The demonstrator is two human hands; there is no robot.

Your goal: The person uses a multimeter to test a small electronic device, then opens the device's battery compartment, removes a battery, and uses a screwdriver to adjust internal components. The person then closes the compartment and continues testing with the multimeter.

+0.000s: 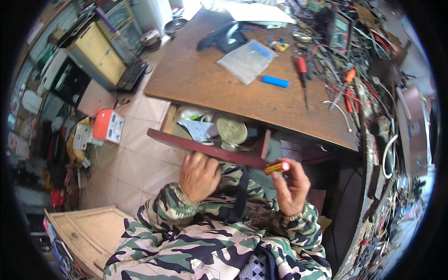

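Observation:
My left hand (200, 176) is closed, its curled fingers against the red-brown front of a pulled-out desk drawer (205, 148); the fingertips are hidden. In my right hand (291, 189), between thumb and fingers, is a yellow and red cylindrical battery (276, 168), just off the drawer's right corner. Inside the drawer lie a round woven-looking beige piece (231, 130), white papers (198, 129) and clear plastic. On the desktop (205, 79) above rests a blue cylindrical battery (275, 81), beside a clear plastic bag (246, 63).
A red-handled screwdriver (302, 70), pliers (350, 98) and a multimeter (340, 30) lie at the desk's right, amid tangled wires and parts. Black plastic pieces (224, 38) sit farther back. An orange-red box device (108, 125) and a wooden panel (88, 233) stand at left.

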